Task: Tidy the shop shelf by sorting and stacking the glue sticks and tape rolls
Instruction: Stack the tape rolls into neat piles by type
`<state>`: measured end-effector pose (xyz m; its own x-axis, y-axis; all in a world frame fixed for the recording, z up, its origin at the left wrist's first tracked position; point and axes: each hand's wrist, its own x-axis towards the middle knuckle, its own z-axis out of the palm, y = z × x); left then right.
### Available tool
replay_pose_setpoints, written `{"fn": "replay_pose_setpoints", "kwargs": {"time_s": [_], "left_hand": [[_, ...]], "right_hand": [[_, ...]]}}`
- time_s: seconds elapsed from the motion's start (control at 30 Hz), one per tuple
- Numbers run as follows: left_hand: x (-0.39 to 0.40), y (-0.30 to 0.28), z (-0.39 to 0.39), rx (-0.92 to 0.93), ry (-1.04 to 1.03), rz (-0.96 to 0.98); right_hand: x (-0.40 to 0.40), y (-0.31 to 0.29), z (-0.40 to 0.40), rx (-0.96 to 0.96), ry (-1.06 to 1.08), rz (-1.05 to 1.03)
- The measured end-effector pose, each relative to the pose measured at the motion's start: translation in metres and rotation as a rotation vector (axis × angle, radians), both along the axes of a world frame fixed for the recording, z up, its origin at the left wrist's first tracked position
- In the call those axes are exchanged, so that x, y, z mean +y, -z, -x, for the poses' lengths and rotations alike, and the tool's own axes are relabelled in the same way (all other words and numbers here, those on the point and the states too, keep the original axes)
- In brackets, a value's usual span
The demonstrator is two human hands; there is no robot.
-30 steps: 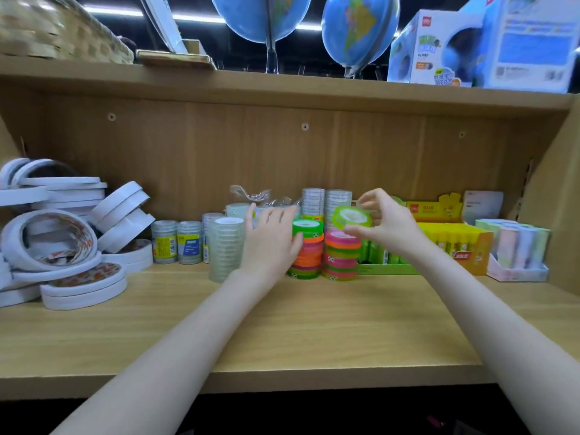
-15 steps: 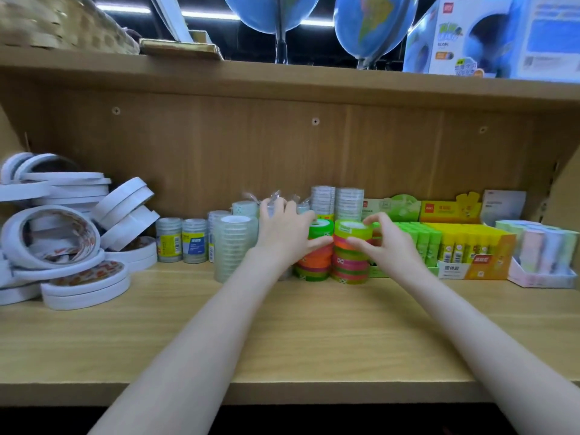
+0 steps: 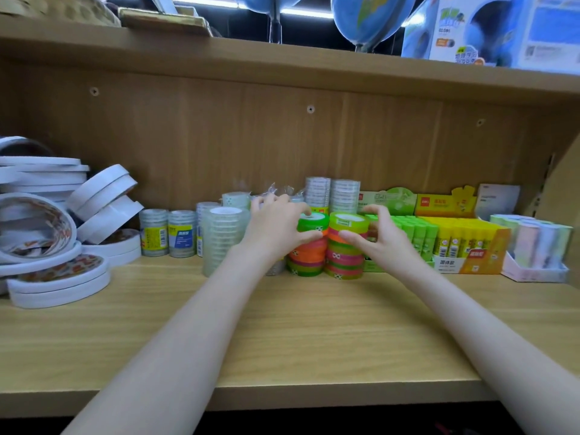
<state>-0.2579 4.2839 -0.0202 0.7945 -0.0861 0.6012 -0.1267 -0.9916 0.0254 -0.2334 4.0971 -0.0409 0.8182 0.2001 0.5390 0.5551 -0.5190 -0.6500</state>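
Globes – boxed ones too (upper shelf).

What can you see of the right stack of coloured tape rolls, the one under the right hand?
The right stack of coloured tape rolls stands upright on the wooden shelf, close beside a similar stack. Its glossy rolls alternate green, orange and pink; the top roll is yellow-green with a white core. The right hand grips its upper rolls, thumb in front. Green glue sticks stand to its right.

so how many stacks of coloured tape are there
2, side by side mid-shelf: the left stack under the left hand, the right stack held by the right hand. More may hide behind the hands.
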Motion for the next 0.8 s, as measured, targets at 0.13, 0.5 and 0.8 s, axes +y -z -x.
{"fn": "replay_pose_setpoints", "kwargs": {"time_s": [0.13,0.5,0.8], "left_hand": [[0.0,0.001,0.002,0.009,0.014,0.016],[0.004,-0.001,0.008,0.069,0.089,0.055],[0.007,-0.002,0.01,0.141,0.083,-0.046]], "right_hand": [[-0.005,-0.003,0.0,0.026,0.002,-0.033],[-0.009,0.0,-0.002,0.115,-0.076,-0.041],[-0.013,0.001,-0.006,0.189,-0.099,-0.078]]}}
